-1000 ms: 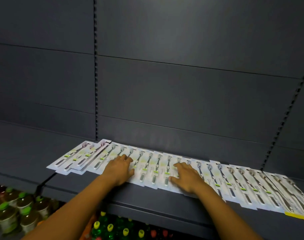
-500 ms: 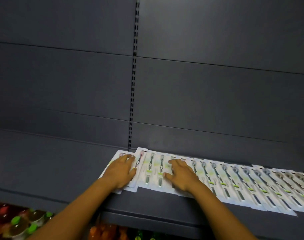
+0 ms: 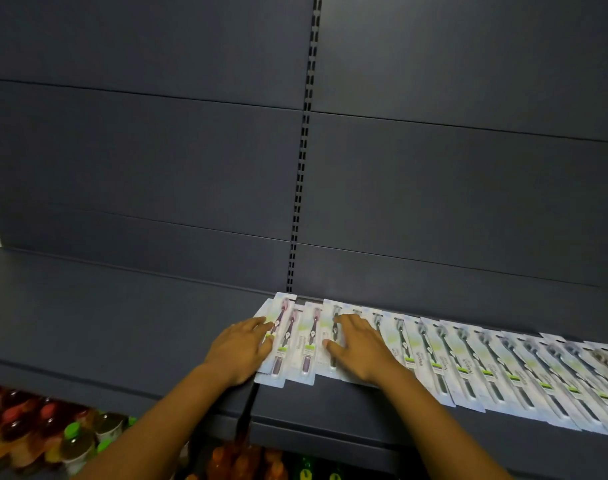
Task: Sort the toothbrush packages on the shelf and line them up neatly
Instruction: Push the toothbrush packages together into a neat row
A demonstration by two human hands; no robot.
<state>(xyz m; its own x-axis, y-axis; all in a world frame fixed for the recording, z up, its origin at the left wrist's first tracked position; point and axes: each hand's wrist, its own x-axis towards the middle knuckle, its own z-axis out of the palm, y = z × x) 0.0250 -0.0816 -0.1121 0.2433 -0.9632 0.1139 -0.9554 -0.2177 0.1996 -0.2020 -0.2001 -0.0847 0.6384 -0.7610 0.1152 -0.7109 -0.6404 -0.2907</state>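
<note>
Toothbrush packages (image 3: 434,358) lie in overlapping row on grey shelf (image 3: 105,334), from centre to right edge of frame. Left hand (image 3: 238,351) flat, fingers straight, pressing leftmost packs. Right hand (image 3: 358,348) flat, fingers spread over packs just beside. Slotted upright (image 3: 304,150) behind. Bottles (image 3: 53,434) lower left, below shelf.

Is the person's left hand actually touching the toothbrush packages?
Touching. In the head view the left hand lies flat with its fingers resting on the leftmost toothbrush packages.
</note>
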